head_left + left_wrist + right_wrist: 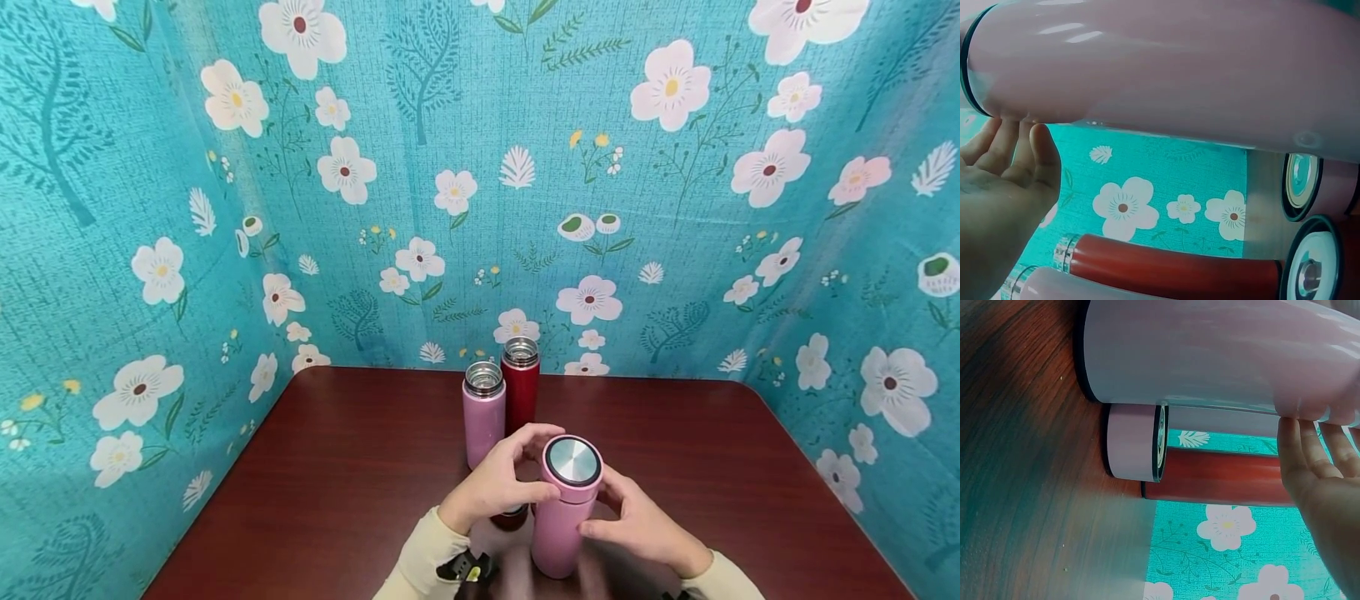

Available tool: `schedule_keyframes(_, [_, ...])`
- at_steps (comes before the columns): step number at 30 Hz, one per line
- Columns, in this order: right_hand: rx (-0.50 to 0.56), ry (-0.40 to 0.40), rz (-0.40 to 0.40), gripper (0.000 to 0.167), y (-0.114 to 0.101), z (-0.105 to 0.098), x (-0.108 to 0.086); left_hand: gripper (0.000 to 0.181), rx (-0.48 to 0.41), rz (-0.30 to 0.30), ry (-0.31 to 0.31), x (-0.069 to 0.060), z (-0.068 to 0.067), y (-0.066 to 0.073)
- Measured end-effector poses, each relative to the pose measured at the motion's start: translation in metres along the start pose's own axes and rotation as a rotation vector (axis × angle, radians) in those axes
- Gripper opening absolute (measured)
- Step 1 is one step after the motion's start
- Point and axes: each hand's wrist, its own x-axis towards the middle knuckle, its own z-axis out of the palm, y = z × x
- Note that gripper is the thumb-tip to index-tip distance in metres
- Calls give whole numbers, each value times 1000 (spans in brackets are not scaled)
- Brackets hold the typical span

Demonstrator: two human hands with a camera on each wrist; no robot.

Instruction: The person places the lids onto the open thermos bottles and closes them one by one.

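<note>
A pink thermos (558,533) stands upright on the table, its silver-topped lid (574,461) on it. My left hand (498,482) grips it around the lid from the left, thumb in front. From the right, my right hand (645,521) holds the body just below the lid. Behind the left hand are an uncapped pink thermos (484,421) and an uncapped red thermos (521,392), both upright. In the left wrist view a loose pink lid (1335,187) and a loose red lid (1310,269) sit beyond the held thermos, their inner sides showing.
The dark reddish wooden table (360,450) reaches back to a teal flowered cloth (450,100) that hangs behind it and along both sides. A black strap (461,567) is around the left wrist.
</note>
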Motion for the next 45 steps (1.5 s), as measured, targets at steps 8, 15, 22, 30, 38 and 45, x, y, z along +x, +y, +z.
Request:
schedule_keyframes(8, [6, 4, -1, 68, 0, 0, 0, 56, 5, 12, -15, -1, 1, 0])
schedule_keyframes(15, [-2, 6, -9, 68, 1, 0, 0, 59, 18, 14, 17, 0, 2, 1])
schedule_keyframes(22, [4, 4, -17, 69, 1, 0, 0, 62, -29, 4, -8, -1, 0, -1])
schedule_keyframes(30, [-8, 10, -33, 69, 0, 1, 0, 63, -40, 1, -35, -2, -1, 0])
schedule_keyframes(38, [2, 7, -29, 68, 1, 1, 0, 64, -52, -19, -10, -3, 0, 2])
schedule_keyframes(45, [7, 5, -19, 67, 0, 1, 0, 58, -55, -3, 21, -2, 2, -1])
